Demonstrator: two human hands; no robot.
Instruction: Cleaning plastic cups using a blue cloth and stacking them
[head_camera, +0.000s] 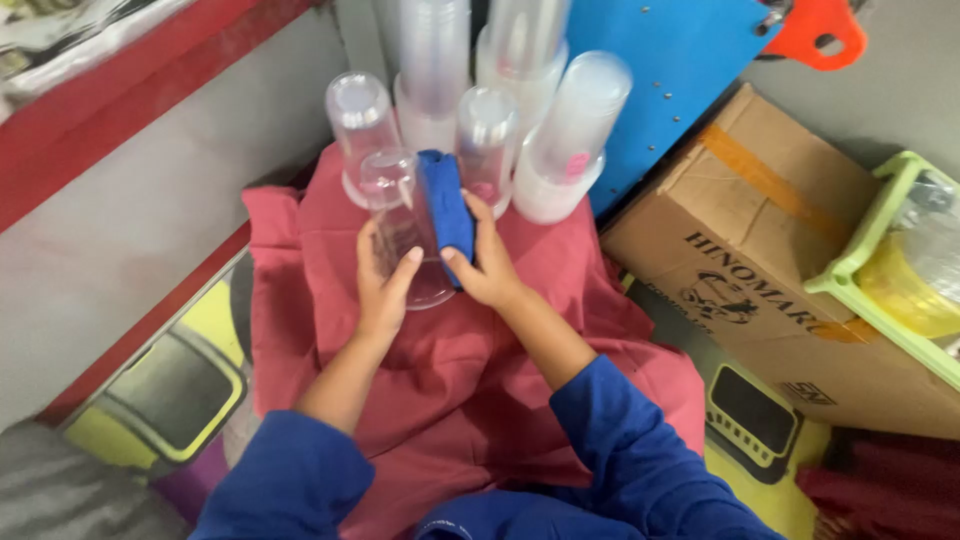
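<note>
A red cloth covers the person's lap and carries everything in hand. To its right a brown cardboard box lies beside a light green crate; a blue panel stands behind. Along the cloth's far edge stand stacks of clear plastic jars, upended. Just in front of them a clear jar is gripped by the left hand, fingers curled round its side near the rim. The right hand has its fingers closed on a folded blue cloth, pressed against the jar's right side.
</note>
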